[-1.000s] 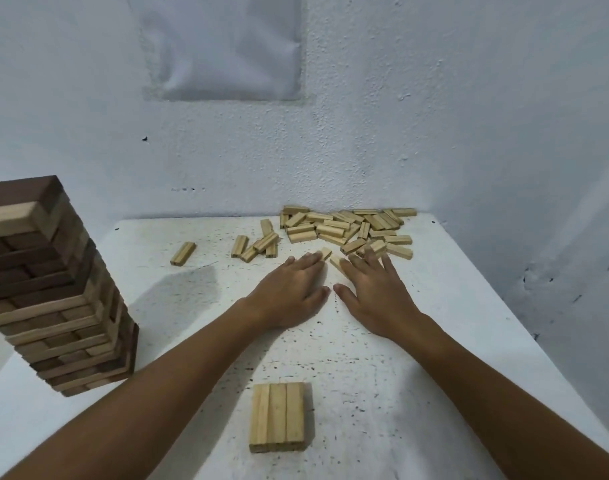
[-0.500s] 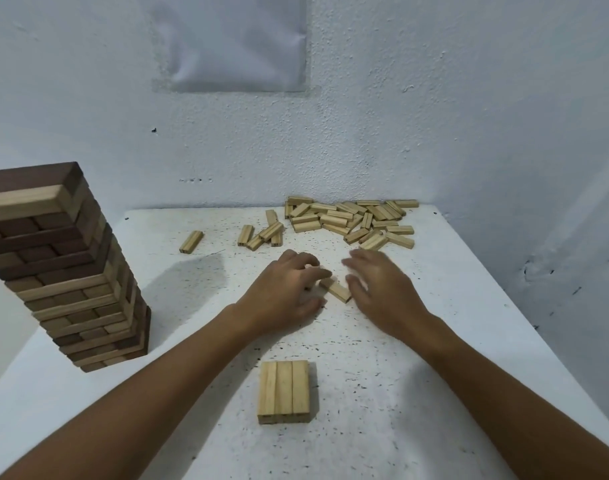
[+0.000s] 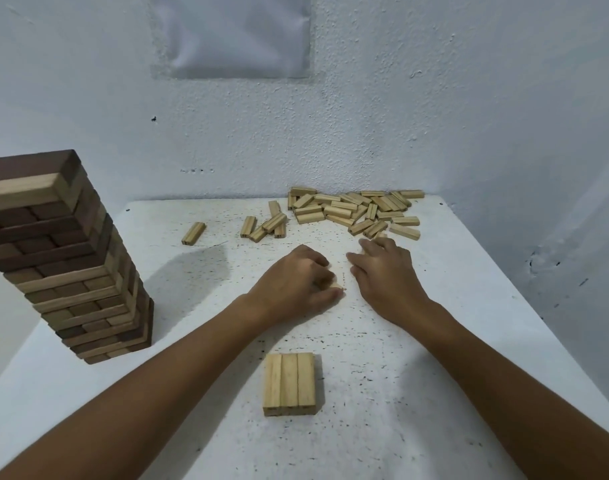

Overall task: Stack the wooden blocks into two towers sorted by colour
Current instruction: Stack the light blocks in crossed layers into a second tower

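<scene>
A tall tower (image 3: 64, 258) of dark and light wooden blocks stands at the table's left. A flat layer of three light blocks (image 3: 289, 384) lies near the front centre. Several loose light blocks form a pile (image 3: 355, 211) at the back right, with a few more (image 3: 265, 225) and a single one (image 3: 193, 233) further left. My left hand (image 3: 296, 282) has its fingers curled over a light block (image 3: 336, 285) on the table; only the block's end shows. My right hand (image 3: 382, 268) lies beside it, fingers stretched toward the pile's near edge, holding nothing.
The white speckled table (image 3: 382, 393) sits in a corner, with walls behind and to the right. A sheet of white paper (image 3: 233, 32) hangs on the back wall. The table's right edge runs diagonally past my right forearm.
Both hands drew back from the pile, dragging a light block toward me. My left hand's fingers curled over that block. My right hand then reached out to the pile again.
</scene>
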`<move>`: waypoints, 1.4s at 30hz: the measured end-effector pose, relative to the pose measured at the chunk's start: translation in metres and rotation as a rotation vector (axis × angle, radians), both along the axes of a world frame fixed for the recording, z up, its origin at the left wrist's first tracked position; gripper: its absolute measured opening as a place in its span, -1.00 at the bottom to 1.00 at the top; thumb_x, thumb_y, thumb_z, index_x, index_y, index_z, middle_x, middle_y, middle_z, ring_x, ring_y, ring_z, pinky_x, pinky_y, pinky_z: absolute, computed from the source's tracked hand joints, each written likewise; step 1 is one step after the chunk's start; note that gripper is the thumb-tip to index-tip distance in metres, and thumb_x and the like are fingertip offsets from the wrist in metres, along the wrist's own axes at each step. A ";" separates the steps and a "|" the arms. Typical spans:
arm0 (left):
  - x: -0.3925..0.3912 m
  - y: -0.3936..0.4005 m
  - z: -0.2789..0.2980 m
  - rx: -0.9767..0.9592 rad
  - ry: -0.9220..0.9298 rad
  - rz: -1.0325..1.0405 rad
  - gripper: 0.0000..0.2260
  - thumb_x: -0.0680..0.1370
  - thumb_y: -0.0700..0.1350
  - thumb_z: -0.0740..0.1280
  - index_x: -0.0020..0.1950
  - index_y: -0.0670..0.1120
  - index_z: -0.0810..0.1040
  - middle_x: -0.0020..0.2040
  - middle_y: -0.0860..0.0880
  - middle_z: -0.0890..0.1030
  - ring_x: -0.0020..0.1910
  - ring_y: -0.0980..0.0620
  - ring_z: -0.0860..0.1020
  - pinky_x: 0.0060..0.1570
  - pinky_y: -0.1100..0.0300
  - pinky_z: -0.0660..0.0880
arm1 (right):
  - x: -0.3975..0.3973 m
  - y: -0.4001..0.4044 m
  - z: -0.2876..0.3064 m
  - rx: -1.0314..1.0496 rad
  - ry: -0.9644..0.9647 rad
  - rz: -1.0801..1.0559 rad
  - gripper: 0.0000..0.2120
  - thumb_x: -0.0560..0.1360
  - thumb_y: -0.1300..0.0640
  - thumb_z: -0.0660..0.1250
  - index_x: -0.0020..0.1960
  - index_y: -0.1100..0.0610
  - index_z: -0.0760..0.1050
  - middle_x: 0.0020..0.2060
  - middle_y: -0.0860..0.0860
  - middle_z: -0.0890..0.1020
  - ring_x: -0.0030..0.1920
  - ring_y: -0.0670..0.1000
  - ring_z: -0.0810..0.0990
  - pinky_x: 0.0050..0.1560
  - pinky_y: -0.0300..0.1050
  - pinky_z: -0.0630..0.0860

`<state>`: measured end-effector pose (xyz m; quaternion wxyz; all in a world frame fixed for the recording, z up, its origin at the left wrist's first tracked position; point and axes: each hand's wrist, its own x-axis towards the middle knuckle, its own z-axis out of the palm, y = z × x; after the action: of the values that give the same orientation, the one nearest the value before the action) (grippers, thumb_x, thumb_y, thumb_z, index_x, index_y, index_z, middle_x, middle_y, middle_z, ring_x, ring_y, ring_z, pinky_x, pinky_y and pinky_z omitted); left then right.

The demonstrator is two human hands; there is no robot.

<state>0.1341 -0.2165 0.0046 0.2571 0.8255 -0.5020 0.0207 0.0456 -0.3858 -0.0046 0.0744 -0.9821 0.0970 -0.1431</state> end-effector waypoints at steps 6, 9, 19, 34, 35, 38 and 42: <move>0.010 0.025 -0.003 -0.013 0.035 -0.001 -0.60 0.42 0.20 0.48 0.03 -0.09 0.72 0.10 0.01 0.66 0.11 0.20 0.50 0.03 0.19 0.54 | -0.022 0.015 0.008 0.238 0.083 0.203 -0.63 0.63 0.11 0.24 0.42 0.07 0.44 0.46 0.02 0.40 0.44 0.02 0.24 0.35 -0.16 0.20; 0.006 0.039 -0.006 -0.008 -0.002 0.021 -0.51 0.39 0.32 0.36 -0.05 -0.08 0.73 0.03 0.00 0.69 0.06 0.17 0.49 -0.04 0.25 0.49 | -0.024 0.024 0.010 0.374 0.085 0.269 -0.57 0.57 0.13 0.35 0.43 0.05 0.43 0.46 -0.02 0.40 0.46 -0.05 0.27 0.35 -0.25 0.20; 0.000 0.081 -0.007 -0.115 0.161 0.141 -0.54 0.34 0.01 0.40 0.22 -0.05 0.65 0.28 0.02 0.58 0.29 0.08 0.46 0.21 0.20 0.35 | -0.013 0.036 0.018 0.477 0.168 0.390 -0.60 0.49 0.13 0.46 0.31 -0.03 0.55 0.36 -0.06 0.49 0.35 -0.10 0.36 0.31 -0.08 0.40; 0.003 0.076 -0.012 -0.182 0.186 0.229 -0.70 0.34 -0.02 0.60 0.03 -0.05 0.72 0.03 0.04 0.61 0.08 0.07 0.54 0.07 0.16 0.46 | -0.009 0.056 0.025 0.500 0.168 0.246 -0.50 0.46 0.15 0.47 0.38 0.12 0.49 0.26 -0.03 0.51 0.18 -0.07 0.48 0.21 -0.16 0.45; 0.003 0.075 -0.012 -0.181 0.182 0.236 -0.71 0.35 -0.01 0.60 0.02 -0.05 0.72 0.03 0.05 0.61 0.06 0.07 0.55 0.06 0.14 0.47 | -0.009 0.054 0.027 0.503 0.175 0.255 -0.50 0.44 0.17 0.48 0.37 0.11 0.50 0.26 -0.05 0.52 0.15 -0.10 0.49 0.17 -0.22 0.45; 0.005 0.071 -0.011 -0.172 0.167 0.261 -0.72 0.36 0.00 0.59 0.03 -0.04 0.72 0.00 0.09 0.57 0.05 0.07 0.55 0.07 0.06 0.51 | -0.011 0.053 0.028 0.503 0.180 0.276 -0.57 0.44 0.21 0.47 0.30 0.10 0.57 0.24 -0.07 0.57 0.13 -0.14 0.52 0.17 -0.28 0.47; 0.003 0.066 -0.008 -0.140 0.169 0.290 -0.71 0.37 0.07 0.51 0.05 0.02 0.71 0.01 0.15 0.54 0.11 0.09 0.51 0.14 -0.01 0.46 | -0.016 0.056 0.028 0.560 0.189 0.336 -0.59 0.42 0.24 0.46 0.27 0.08 0.60 0.18 -0.09 0.62 0.11 -0.16 0.56 0.19 -0.25 0.51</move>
<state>0.1371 -0.1509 -0.0039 0.3495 0.8681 -0.3517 0.0227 0.0295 -0.3295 0.0232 0.3543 -0.9348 -0.0242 -0.0050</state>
